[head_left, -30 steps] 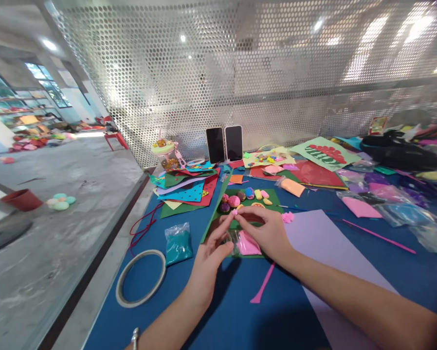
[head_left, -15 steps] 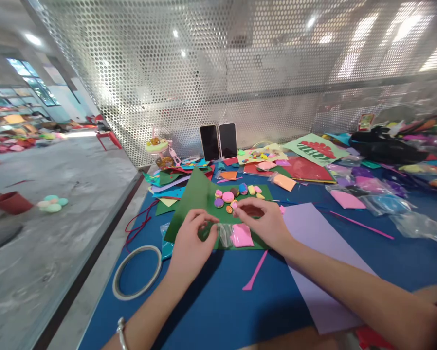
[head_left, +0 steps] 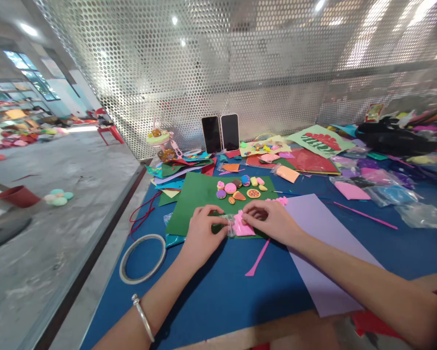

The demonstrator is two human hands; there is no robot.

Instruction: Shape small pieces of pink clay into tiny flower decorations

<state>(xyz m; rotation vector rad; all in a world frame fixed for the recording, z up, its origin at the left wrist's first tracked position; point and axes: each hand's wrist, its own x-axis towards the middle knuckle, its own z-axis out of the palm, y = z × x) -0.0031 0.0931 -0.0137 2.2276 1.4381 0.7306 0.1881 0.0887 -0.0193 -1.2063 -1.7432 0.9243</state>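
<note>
My left hand (head_left: 207,232) pinches the clear plastic end of a small bag (head_left: 230,225) lying at the near edge of a green paper sheet (head_left: 194,197). Pink clay (head_left: 245,228) shows at the bag's right side. The fingers of my right hand (head_left: 275,219) are closed on the clay's top edge, where a lumpy bit sticks up. Just behind my hands, small clay food shapes sit on the green sheet, among them a round pizza (head_left: 254,193), a pink disc (head_left: 230,188) and a purple-topped piece (head_left: 221,194).
Tape roll (head_left: 122,266) lies at left, a pink clay tool (head_left: 257,262) in front, purple paper (head_left: 324,253) at right. Two phones (head_left: 211,135) lean against the perforated metal screen (head_left: 141,73). Bagged clay (head_left: 352,190) and a decorated card (head_left: 318,142) lie farther back.
My right hand has come down from the clay shapes to the pink clay. My left hand has closed on the bag's plastic end. The green sheet's raised left part now lies flatter.
</note>
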